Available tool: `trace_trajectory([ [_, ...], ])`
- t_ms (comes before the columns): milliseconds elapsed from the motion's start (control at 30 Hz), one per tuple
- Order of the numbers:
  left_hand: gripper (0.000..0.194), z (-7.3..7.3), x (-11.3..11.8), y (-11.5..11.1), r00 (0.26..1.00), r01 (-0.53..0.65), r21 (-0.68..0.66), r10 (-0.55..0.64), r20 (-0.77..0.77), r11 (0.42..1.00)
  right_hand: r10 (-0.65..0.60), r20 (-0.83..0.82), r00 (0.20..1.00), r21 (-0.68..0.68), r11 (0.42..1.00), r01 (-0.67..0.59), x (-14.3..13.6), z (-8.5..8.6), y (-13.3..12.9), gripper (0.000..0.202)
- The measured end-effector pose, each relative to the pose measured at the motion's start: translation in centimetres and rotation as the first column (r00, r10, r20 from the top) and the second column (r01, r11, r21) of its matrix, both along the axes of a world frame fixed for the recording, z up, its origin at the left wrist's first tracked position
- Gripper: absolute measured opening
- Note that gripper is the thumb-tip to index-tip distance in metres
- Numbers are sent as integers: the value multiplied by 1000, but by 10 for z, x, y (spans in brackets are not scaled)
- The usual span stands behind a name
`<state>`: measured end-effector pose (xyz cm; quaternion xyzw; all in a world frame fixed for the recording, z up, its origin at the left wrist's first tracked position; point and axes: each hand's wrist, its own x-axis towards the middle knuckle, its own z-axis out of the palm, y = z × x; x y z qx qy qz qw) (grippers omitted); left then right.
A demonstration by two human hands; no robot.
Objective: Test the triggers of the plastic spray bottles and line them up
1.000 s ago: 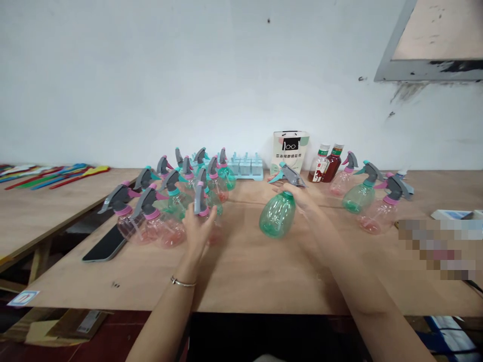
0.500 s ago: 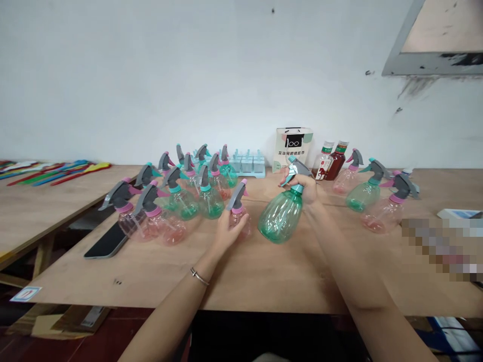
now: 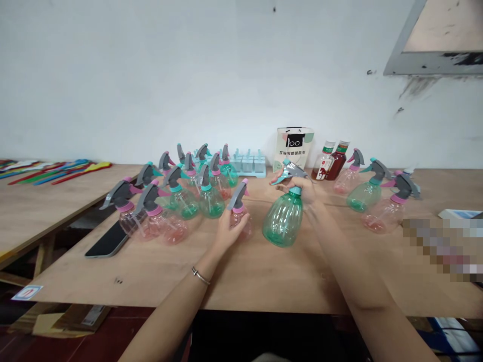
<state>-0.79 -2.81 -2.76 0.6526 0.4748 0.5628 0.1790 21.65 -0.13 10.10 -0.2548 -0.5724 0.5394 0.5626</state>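
My left hand (image 3: 228, 230) is wrapped round the body of a clear pink spray bottle (image 3: 246, 226) with a grey head, standing on the table. My right hand (image 3: 307, 190) grips a larger-looking green spray bottle (image 3: 282, 221) by its neck, just under the grey and turquoise trigger head, with some fingers near the trigger. This bottle leans slightly, its nozzle toward the left; whether its base touches the table I cannot tell. Close to my left hand stand more spray bottles, among them a green one (image 3: 211, 203) and a pink one (image 3: 169, 229).
Three more spray bottles stand at the right, one of them green (image 3: 364, 196). A phone (image 3: 107, 244) lies at the left. Along the wall are a light-blue mould (image 3: 247, 165), a paper bag (image 3: 292, 151) and a dark red sauce bottle (image 3: 337, 162). Colourful strips (image 3: 71, 171) lie on the left table.
The green spray bottle in my right hand has tipped more upright, its head shifting slightly left. The fingers at its trigger look less curled. My left hand has stayed on the pink bottle.
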Motion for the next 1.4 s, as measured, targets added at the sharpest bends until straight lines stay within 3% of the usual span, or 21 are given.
trace_trajectory([
  [267, 35, 3, 0, 0, 1000, 20, 18, -20, -7, 1000, -35, -49, 998, 2, 999, 36, -1, -2, 2, 16],
  [500, 33, 2, -1, 0, 1000, 23, 39, -23, -5, 999, 47, 43, 998, 28, 998, -48, 0, -2, -1, 25],
  [700, 32, 2, 0, 0, 1000, 31, 60, -30, -6, 998, 21, 68, 997, 62, 998, -25, 2, -4, 1, 13],
  [933, 33, 0, -2, 1, 999, 35, 48, -35, -6, 998, 131, 70, 989, 41, 990, -134, 7, -1, -2, 24],
  [1100, 35, -2, -2, 3, 999, 30, 36, -30, 13, 999, 143, 216, 966, 112, 979, -170, 11, 2, -6, 15],
  [1167, 36, -2, -2, 3, 999, 37, 34, -37, 17, 999, 85, 274, 958, 147, 981, -129, 15, 2, -2, 16],
  [1267, 37, 0, -2, 1, 999, 32, 26, -32, 15, 999, -197, 367, 909, 274, 957, 97, 32, -4, 12, 19],
  [1400, 35, 5, -1, -2, 1000, 23, 2, -23, 14, 1000, -618, 373, 692, 390, 782, 487, 71, -20, 38, 29],
])
